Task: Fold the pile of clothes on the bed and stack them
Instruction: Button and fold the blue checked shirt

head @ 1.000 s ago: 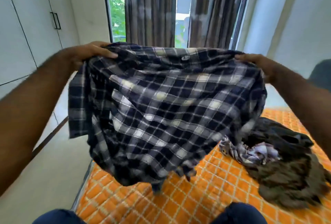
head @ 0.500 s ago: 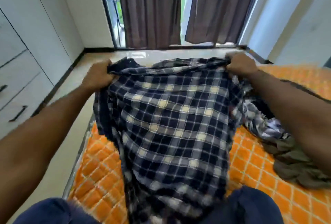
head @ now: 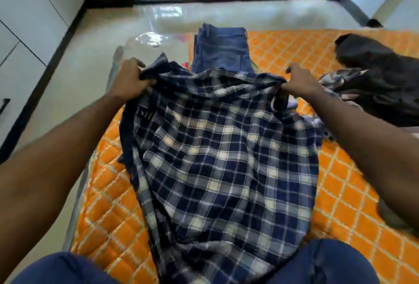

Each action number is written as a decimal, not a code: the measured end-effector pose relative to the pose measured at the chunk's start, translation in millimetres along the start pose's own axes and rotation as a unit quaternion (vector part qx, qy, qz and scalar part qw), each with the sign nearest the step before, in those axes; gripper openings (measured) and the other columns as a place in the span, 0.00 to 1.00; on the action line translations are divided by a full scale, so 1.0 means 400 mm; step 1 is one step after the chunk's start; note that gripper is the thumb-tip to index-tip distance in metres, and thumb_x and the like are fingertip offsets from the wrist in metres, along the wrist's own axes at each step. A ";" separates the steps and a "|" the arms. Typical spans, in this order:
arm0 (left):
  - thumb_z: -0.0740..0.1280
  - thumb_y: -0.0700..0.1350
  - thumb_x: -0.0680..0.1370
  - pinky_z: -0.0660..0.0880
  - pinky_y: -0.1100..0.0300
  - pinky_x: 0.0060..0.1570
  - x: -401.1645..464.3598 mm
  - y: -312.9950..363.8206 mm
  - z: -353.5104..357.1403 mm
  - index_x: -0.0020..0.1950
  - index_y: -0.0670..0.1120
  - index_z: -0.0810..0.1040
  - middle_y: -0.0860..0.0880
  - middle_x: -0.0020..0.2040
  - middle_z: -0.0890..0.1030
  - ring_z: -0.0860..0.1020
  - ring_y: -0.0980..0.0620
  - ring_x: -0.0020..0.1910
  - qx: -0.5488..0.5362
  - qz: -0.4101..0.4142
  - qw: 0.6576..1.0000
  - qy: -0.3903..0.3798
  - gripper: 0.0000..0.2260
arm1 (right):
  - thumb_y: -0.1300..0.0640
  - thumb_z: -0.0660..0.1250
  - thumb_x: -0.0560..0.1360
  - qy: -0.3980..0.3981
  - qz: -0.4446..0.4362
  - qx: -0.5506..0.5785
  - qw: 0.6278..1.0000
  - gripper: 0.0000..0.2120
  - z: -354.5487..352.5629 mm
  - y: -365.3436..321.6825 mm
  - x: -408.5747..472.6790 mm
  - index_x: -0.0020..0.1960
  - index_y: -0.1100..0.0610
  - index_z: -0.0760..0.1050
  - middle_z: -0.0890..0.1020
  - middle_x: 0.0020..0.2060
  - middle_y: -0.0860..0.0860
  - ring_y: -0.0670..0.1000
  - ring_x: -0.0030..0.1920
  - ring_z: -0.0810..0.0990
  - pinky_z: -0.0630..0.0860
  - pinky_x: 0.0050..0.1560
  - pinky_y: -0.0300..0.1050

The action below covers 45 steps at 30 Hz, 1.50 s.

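Plaid shirt spread on bed; left hand, right hand pinch top corners.

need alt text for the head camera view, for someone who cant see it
Both hands, left hand and right hand, grip the top edge of a navy plaid shirt spread over an orange quilted bed. Folded jeans lie beyond it; a dark clothes pile sits at right.
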State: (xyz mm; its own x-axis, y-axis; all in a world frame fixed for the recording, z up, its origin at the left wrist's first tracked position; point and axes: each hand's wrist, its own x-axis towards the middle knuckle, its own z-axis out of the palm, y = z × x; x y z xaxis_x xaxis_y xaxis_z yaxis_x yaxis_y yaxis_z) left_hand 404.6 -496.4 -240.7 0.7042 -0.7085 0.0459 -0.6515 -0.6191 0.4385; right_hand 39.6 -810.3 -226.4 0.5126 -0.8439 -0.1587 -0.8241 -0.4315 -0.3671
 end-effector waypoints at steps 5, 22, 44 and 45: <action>0.75 0.46 0.74 0.70 0.39 0.62 -0.196 -0.008 0.115 0.71 0.42 0.69 0.36 0.66 0.70 0.70 0.35 0.65 0.076 0.140 0.986 0.041 0.28 | 0.52 0.73 0.74 0.018 -0.090 -0.006 0.996 0.35 0.220 0.012 -0.210 0.74 0.60 0.59 0.66 0.67 0.60 0.62 0.64 0.69 0.72 0.64 0.61; 0.52 0.70 0.79 0.76 0.51 0.54 -0.526 -0.222 0.101 0.67 0.48 0.74 0.46 0.64 0.75 0.74 0.48 0.58 0.248 0.611 0.730 -0.180 0.31 | 0.32 0.75 0.67 -0.387 -0.280 -0.269 0.836 0.41 0.383 0.047 -0.868 0.69 0.50 0.63 0.63 0.62 0.51 0.53 0.60 0.64 0.67 0.62 0.54; 0.59 0.43 0.75 0.68 0.55 0.46 -0.416 -0.162 -0.065 0.46 0.35 0.80 0.37 0.43 0.81 0.78 0.42 0.45 -0.013 0.073 0.995 -0.072 0.14 | 0.62 0.67 0.80 -0.360 -0.051 0.288 0.886 0.09 0.058 0.200 -0.555 0.58 0.62 0.80 0.82 0.48 0.55 0.56 0.49 0.80 0.79 0.55 0.56; 0.60 0.42 0.76 0.69 0.52 0.48 -0.395 -0.154 -0.058 0.47 0.36 0.79 0.36 0.44 0.80 0.78 0.40 0.46 -0.014 0.064 0.997 -0.028 0.11 | 0.61 0.66 0.82 -0.263 -0.030 0.278 0.923 0.06 0.066 0.215 -0.511 0.57 0.59 0.79 0.81 0.47 0.55 0.58 0.49 0.80 0.78 0.56 0.61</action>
State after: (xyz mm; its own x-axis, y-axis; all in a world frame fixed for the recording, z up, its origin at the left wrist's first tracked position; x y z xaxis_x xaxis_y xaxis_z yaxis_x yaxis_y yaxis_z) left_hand 340.0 -338.5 -253.9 0.5986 -0.7992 0.0540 -0.7265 -0.5132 0.4570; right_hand -129.6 -666.6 -249.9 0.7206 -0.4891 -0.4914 -0.6132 -0.1188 -0.7809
